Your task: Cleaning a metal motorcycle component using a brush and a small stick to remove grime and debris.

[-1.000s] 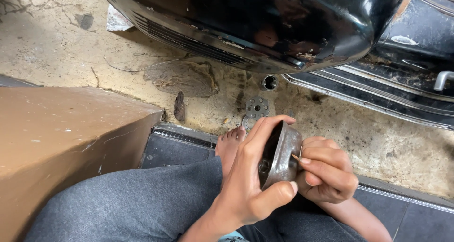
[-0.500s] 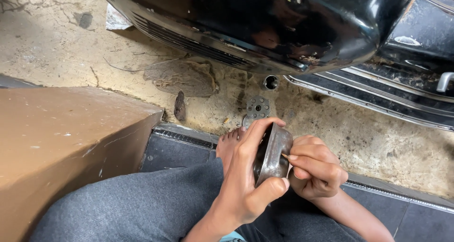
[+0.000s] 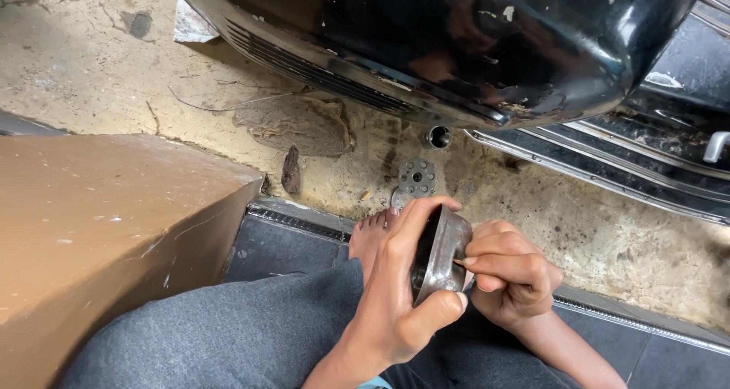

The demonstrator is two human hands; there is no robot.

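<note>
L hand [image 3: 395, 298] grips a round metal cup-shaped part [image 3: 439, 254] edge-on over the lap; R hand [image 3: 508, 276] pinches a thin pick [image 3: 459, 263] at its rim. Best w/ part braced firm, short light strokes so tip doesn't slip.

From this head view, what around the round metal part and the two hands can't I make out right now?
- Tool tip: the thin tool in the right hand vanishes behind the rim of the round metal part.
- Inside of the part: turned edge-on and dark; the left hand covers its near side.
- Perforated disc on the floor: its lower edge sits behind the left fingertips.
- Black vehicle body: cut off by the top edge.
</note>
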